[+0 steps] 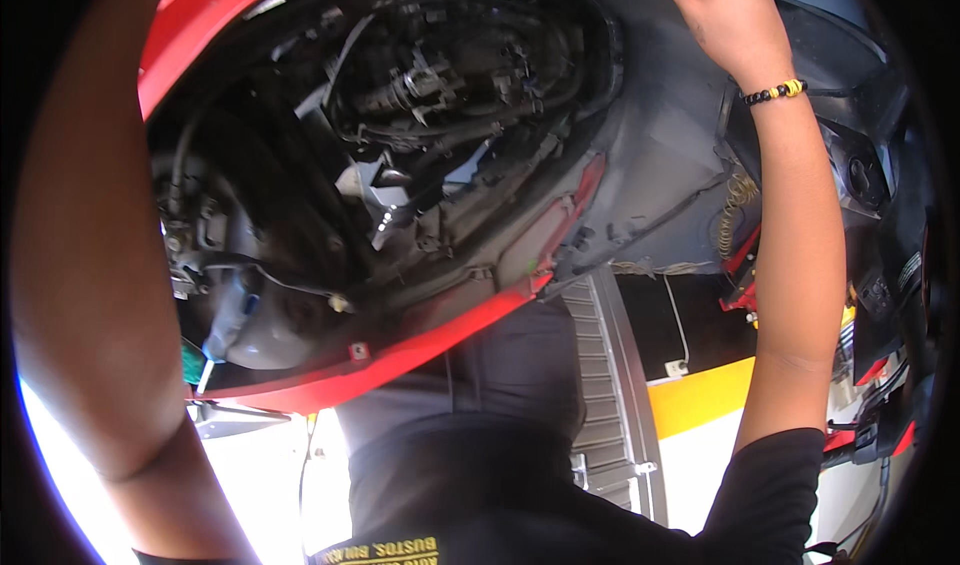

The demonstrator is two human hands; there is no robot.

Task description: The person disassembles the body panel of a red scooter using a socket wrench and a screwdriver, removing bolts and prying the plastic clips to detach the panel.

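Observation:
A scooter or motorcycle body with red panels (400, 365) fills the middle of the view, and its open engine bay (420, 85) shows dark hoses and metal parts. My right hand (725, 15) is at the top edge, cut off by the picture, above a dark grey body panel (665, 115). Its thumb and fingers close around a dark part that I cannot make out. My left arm crosses the left side, and its hand is outside the view. Among the parts at the lower left lies a screwdriver with a blue handle (235, 305), its pale shaft pointing down.
A grey slatted shutter (605, 365) and a yellow strip (705, 395) are below right. Coiled tan tubing (735, 210) hangs behind my right forearm. Other dark and red vehicle parts (880, 295) crowd the far right.

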